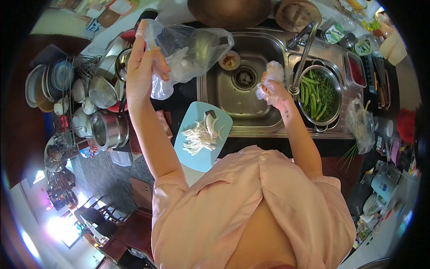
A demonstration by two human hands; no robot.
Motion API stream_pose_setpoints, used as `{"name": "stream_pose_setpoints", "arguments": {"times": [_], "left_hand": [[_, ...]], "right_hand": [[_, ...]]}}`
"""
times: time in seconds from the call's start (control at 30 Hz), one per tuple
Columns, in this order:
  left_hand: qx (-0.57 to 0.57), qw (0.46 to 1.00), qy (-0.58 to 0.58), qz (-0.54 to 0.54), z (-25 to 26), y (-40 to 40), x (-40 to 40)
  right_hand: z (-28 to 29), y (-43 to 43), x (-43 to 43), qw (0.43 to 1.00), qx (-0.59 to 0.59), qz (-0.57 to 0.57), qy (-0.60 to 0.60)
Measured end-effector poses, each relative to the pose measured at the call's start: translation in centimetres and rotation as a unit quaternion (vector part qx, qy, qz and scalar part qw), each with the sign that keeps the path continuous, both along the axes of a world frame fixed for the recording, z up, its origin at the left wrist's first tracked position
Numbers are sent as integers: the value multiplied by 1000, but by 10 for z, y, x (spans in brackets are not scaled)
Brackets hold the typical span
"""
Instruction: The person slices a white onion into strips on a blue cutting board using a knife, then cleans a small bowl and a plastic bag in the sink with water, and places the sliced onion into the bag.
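My left hand (144, 62) is raised over the counter at the sink's left, holding a large clear plastic bag (201, 50) that spreads toward the sink. Through the film something pale shows, too blurred to name. Over the right part of the steel sink basin (221, 104), my right hand (280, 95) grips a crumpled plastic bag (273, 74) with orange-brown stains. A small white bowl (229, 60) with brown residue sits in the basin beside the drain strainer (244, 78). Below my left hand, a light blue cutting board (195, 160) carries a pile of sliced white strips (200, 138).
A metal colander (338, 97) of green pods and chopped greens stands right of the faucet (295, 42). A plastic bag with green stalks (361, 124) lies farther right. Dish racks with plates (62, 75) and steel pots (105, 129) crowd the left. Woks (230, 11) stand behind the sink.
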State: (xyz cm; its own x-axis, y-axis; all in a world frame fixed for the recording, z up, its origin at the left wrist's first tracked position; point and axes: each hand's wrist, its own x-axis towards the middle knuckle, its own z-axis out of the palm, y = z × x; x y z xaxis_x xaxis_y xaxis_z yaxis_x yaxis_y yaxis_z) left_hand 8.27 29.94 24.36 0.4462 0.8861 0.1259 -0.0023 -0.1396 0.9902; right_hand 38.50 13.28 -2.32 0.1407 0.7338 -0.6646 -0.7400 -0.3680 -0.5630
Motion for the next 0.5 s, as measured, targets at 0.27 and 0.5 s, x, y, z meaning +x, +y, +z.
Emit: {"name": "stream_pose_setpoints", "arguments": {"times": [0.27,0.5], "left_hand": [[-29,994,97,-48,23,1,35],[-27,996,70,-41,17,6,68]], "right_hand": [[141,77,-33,945,305,106,-44],[170,156,-49,811,467,306,-178]]}}
